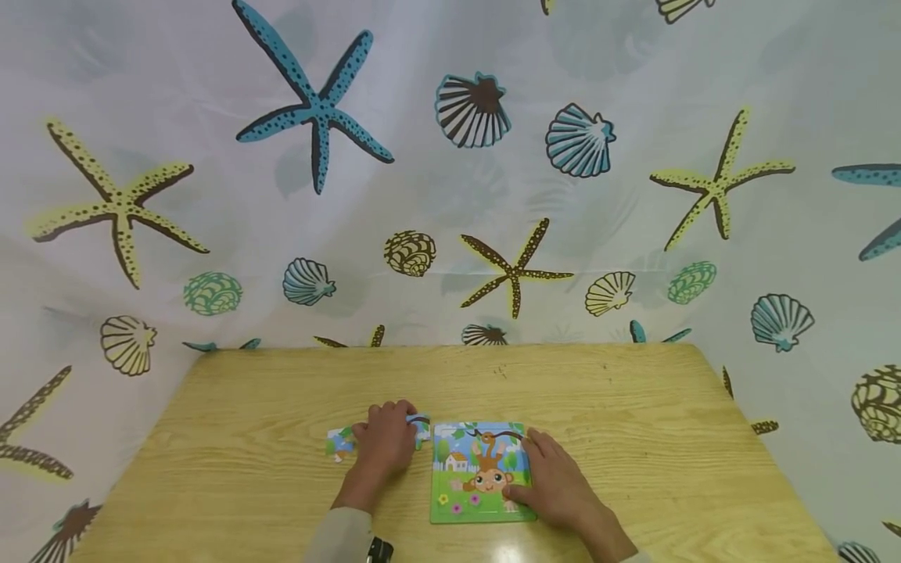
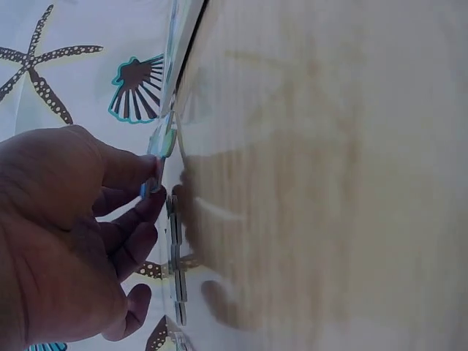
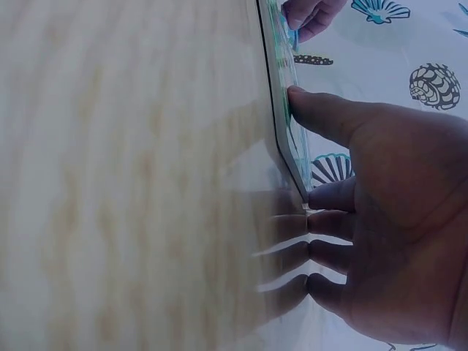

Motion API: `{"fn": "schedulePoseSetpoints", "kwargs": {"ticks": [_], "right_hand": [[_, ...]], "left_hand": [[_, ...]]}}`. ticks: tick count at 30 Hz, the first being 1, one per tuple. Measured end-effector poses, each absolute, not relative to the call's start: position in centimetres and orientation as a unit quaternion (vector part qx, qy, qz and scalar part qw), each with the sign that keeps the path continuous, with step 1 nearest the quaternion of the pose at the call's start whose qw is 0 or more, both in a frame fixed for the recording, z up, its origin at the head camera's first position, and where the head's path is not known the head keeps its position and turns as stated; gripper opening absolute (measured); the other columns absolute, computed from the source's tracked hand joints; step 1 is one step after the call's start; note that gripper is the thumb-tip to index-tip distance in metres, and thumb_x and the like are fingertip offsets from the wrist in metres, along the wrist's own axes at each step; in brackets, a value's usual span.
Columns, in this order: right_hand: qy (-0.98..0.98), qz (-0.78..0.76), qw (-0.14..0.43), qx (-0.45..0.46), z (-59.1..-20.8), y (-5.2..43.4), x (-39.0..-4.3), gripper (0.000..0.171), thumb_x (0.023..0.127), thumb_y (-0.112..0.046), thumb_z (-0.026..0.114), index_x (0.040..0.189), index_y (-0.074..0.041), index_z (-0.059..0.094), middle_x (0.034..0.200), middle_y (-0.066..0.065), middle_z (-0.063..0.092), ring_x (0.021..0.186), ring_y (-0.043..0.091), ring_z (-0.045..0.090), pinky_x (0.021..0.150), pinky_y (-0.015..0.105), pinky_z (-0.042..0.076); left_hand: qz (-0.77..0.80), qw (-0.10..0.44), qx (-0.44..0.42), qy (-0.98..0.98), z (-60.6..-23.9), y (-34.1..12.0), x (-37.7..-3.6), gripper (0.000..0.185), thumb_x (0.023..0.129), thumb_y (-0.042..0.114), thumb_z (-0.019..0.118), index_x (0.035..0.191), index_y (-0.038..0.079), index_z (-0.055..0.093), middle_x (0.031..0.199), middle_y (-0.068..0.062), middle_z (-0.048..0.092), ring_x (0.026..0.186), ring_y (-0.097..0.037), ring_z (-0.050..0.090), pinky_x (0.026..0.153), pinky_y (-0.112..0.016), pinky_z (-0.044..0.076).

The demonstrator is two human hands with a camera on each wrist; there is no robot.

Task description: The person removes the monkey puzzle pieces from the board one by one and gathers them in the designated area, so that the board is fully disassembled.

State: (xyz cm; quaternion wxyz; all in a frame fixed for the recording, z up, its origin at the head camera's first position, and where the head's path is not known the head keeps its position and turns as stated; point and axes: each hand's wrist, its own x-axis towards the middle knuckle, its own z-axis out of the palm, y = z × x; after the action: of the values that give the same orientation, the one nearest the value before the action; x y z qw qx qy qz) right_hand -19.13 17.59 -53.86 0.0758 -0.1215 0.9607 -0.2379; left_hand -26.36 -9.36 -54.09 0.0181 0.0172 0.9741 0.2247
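A square jigsaw puzzle board (image 1: 457,477) with a monkey, a house and flowers lies flat on the table. My left hand (image 1: 385,439) is left of it, over loose puzzle pieces (image 1: 339,444). In the left wrist view, the thumb and fingertips pinch a puzzle piece (image 2: 167,140) just above the tabletop, with other pieces (image 2: 177,256) lying beneath. My right hand (image 1: 561,483) rests at the board's right side. Its thumb lies on the picture, and its fairly straight fingers (image 3: 329,223) touch the board's edge and the table.
The wooden table (image 1: 267,500) spreads around the board. Behind it and at both sides hangs a pale curtain (image 1: 422,188) printed with starfish and shells. A dark band (image 1: 380,550) shows by the left sleeve.
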Motion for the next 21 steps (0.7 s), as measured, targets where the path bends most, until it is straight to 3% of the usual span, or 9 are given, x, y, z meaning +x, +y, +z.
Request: {"fn": "schedulePoseSetpoints", "kwargs": {"ticks": [6,9,15,21], "right_hand": [[0.96,-0.242,0.075,-0.124,-54.0,17.6,-19.1,0.081,0.086,-0.049,0.067,0.143,0.003,0.041,0.154,0.02,0.032,0.143,0.04,0.028,0.115,0.055,0.025],[0.96,-0.24,0.074,-0.123,-54.1,17.6,-19.2,0.081,0.086,-0.05,0.067,0.143,0.002,0.041,0.154,0.02,0.032,0.143,0.04,0.028,0.115,0.055,0.025],[0.959,-0.248,0.072,-0.119,-54.1,17.7,-19.2,0.081,0.086,-0.048,0.068,0.143,0.001,0.04,0.154,0.019,0.032,0.144,0.04,0.027,0.116,0.055,0.023],[0.956,-0.256,0.071,-0.122,-54.2,17.7,-19.2,0.082,0.086,-0.048,0.068,0.144,0.002,0.04,0.154,0.019,0.032,0.144,0.04,0.027,0.116,0.055,0.024]], "left_hand": [[0.214,0.023,0.022,0.976,-54.1,-9.4,-26.4,0.022,0.095,0.016,0.054,0.117,0.012,0.058,0.125,-0.016,0.049,0.114,-0.037,0.038,0.08,-0.055,0.03],[0.232,0.008,0.036,0.972,-53.9,-9.1,-26.0,0.023,0.094,0.016,0.056,0.117,0.014,0.057,0.123,-0.014,0.051,0.112,-0.035,0.04,0.08,-0.055,0.03],[0.248,0.024,0.116,0.962,-53.3,-8.2,-24.1,0.023,0.09,0.032,0.065,0.109,0.018,0.062,0.108,-0.003,0.057,0.103,-0.026,0.046,0.083,-0.056,0.031],[0.229,0.047,0.17,0.957,-53.0,-7.8,-22.6,0.043,0.081,0.042,0.075,0.114,0.019,0.064,0.117,-0.006,0.056,0.117,-0.031,0.046,0.086,-0.06,0.031]]}}
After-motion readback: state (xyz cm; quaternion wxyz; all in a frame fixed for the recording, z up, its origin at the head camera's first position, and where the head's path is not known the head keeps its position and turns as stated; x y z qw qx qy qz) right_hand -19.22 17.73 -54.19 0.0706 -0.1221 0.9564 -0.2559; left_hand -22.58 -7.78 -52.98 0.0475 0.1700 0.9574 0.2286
